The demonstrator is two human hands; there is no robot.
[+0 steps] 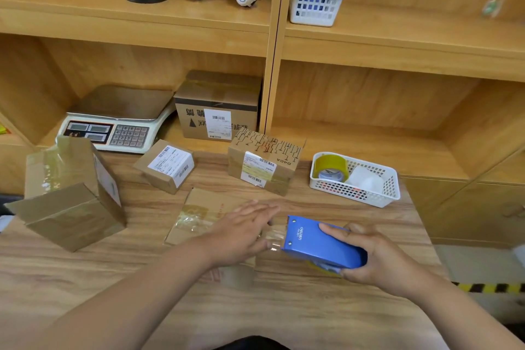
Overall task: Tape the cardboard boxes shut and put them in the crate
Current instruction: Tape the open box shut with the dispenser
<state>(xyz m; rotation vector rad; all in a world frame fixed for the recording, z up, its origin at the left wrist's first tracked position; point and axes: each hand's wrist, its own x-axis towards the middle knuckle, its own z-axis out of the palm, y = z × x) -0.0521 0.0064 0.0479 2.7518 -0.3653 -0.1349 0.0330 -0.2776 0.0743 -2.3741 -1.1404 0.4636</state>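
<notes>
Five cardboard boxes are in view, placed here by the flat brown cardboard box at the middle of the wooden desk. Far to its left stands the large brown taped box. Behind it and to the left, one white electronic scale sits on the shelf ledge. Just behind it on the left lies the small brown box with a white label. Farther back in the shelf is the printed brown box, and behind it to the right the brown box with a black line pattern. The left hand lies on the flat box, fingers straight, pressing a strip of clear tape. At the flat box's right edge the right hand grips one blue tape dispenser. Of two white plastic baskets, the near basket stands behind and to the right, holding one yellow tape roll. The far basket sits on the upper shelf.
</notes>
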